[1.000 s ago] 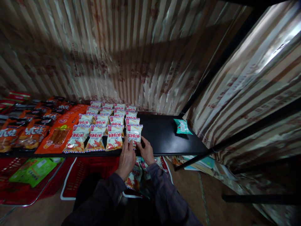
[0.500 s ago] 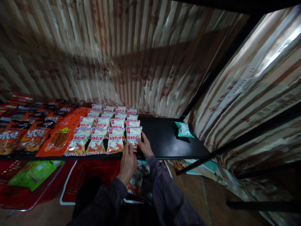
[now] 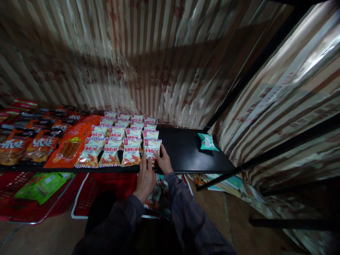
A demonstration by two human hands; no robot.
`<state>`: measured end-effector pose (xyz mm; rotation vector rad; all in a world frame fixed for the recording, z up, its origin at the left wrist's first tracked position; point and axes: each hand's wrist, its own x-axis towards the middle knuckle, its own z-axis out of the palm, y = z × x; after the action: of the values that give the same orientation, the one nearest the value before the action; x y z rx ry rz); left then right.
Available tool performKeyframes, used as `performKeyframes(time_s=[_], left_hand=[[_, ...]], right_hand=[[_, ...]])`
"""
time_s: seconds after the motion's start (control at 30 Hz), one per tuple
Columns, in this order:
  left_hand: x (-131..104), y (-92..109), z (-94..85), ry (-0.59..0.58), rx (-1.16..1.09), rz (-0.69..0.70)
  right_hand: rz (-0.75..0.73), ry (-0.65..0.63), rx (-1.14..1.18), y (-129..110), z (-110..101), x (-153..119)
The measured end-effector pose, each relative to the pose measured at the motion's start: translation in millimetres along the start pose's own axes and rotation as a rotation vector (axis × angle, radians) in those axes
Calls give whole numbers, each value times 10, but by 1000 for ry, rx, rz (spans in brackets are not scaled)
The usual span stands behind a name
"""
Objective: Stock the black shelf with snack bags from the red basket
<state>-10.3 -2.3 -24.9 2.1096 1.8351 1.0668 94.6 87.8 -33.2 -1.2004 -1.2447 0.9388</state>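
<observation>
The black shelf is the landmark. At its front edge, the left hand touches the bottom of the front right white snack bag, with fingers extended. The right hand is on the right side of this bag, its fingers bent a little; whether it grips, one cannot tell. The bag lies on the shelf. On the shelf's right part lies a teal packet; below its front is a red basket.

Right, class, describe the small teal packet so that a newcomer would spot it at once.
Find the long black shelf before the striped sheeting. Follow it right, past the white-topped packets. The teal packet lies alone near that end, the shelf's only one in that colour.
</observation>
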Motion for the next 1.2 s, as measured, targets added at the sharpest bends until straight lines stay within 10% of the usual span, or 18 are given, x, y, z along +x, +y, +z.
performKeyframes(time_s=[0.6, 1.2], left_hand=[[-489, 27, 91, -86, -17, 61], [-302, 2, 69, -152, -15, 45]], right_hand=[[-12, -1, -343, 95, -122, -283], [-124, -7, -338, 77, -75, -243]])
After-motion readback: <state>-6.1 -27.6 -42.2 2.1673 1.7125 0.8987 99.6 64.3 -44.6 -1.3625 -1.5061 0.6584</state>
